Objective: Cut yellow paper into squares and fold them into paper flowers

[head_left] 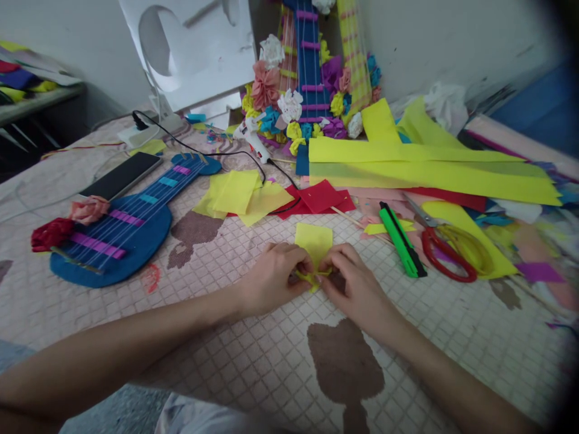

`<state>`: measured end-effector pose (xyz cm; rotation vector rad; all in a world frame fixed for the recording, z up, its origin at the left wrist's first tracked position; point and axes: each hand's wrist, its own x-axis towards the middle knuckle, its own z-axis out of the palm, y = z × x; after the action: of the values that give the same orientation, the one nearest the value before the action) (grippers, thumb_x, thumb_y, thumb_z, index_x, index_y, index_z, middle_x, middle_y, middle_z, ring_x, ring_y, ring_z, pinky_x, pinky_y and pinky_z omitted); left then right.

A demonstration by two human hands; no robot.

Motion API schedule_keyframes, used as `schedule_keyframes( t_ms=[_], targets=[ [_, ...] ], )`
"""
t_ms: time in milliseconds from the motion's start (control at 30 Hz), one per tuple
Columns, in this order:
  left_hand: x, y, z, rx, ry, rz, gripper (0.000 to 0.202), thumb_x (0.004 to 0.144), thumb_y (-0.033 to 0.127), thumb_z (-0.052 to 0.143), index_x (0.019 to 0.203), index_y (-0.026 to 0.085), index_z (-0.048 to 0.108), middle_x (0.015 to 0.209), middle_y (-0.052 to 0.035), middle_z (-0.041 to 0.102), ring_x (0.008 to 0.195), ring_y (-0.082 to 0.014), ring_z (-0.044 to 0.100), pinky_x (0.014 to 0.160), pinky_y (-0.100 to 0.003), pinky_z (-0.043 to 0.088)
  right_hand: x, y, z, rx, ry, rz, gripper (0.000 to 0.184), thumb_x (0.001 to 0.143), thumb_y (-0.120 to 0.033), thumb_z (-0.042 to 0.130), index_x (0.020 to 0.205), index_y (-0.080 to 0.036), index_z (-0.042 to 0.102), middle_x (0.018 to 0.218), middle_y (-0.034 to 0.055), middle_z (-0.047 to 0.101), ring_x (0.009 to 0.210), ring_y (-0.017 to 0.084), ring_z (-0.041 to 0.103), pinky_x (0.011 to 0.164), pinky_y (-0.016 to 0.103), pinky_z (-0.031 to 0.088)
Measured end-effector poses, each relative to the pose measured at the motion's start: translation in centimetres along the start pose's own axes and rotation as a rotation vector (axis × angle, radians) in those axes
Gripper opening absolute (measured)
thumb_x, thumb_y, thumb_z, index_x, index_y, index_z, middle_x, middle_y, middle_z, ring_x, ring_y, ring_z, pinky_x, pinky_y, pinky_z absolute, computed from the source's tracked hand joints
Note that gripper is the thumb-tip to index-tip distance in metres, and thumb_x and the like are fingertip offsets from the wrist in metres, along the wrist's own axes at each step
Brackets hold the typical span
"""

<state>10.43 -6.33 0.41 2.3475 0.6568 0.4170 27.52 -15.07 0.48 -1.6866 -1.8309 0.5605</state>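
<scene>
A small piece of yellow paper point(313, 278) is pinched and crumpled between my two hands, just above the table. My left hand point(279, 272) has its fingers closed on the left side of it, and my right hand point(346, 278) grips the right side. Right behind the fingers lies a flat yellow paper square point(313, 238). Farther back sit a stack of yellow paper squares point(235, 191) and some red paper squares point(321, 196). The fingertips partly hide the piece being held.
To the left lie a blue paper guitar point(149, 226) with two paper roses and a black phone point(124, 173). A hot glue gun point(253, 141) with a cord rests behind. At right are a green utility knife point(400, 238), red-handled scissors point(446, 253) and long yellow strips point(420, 175).
</scene>
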Motion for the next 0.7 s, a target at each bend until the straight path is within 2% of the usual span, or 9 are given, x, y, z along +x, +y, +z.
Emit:
schedule_keyframes(
  t_ms=[200, 700],
  targets=[
    [-0.01, -0.1, 0.14, 0.018, -0.006, -0.009, 0.018, 0.071, 0.018, 0.066, 0.085, 0.018, 0.056, 0.085, -0.0003, 0.062, 0.082, -0.0168, 0.057, 0.077, -0.033, 0.041, 0.2, -0.07, 0.57, -0.048, 0.038, -0.001, 0.013, 0.079, -0.008, 0.051, 0.078, -0.021, 0.047, 0.085, 0.003, 0.045, 0.078, 0.017, 0.053, 0.066, 0.032, 0.047],
    [0.27, 0.08, -0.12, 0.007, -0.04, -0.037, 0.018, 0.071, 0.019, 0.065, 0.085, 0.017, 0.054, 0.087, -0.0014, 0.063, 0.082, -0.0173, 0.058, 0.075, -0.032, 0.042, 0.23, -0.07, 0.56, -0.033, 0.054, 0.007, 0.012, 0.08, -0.009, 0.051, 0.078, -0.021, 0.049, 0.086, 0.0035, 0.048, 0.077, 0.018, 0.054, 0.067, 0.032, 0.047]
  ],
)
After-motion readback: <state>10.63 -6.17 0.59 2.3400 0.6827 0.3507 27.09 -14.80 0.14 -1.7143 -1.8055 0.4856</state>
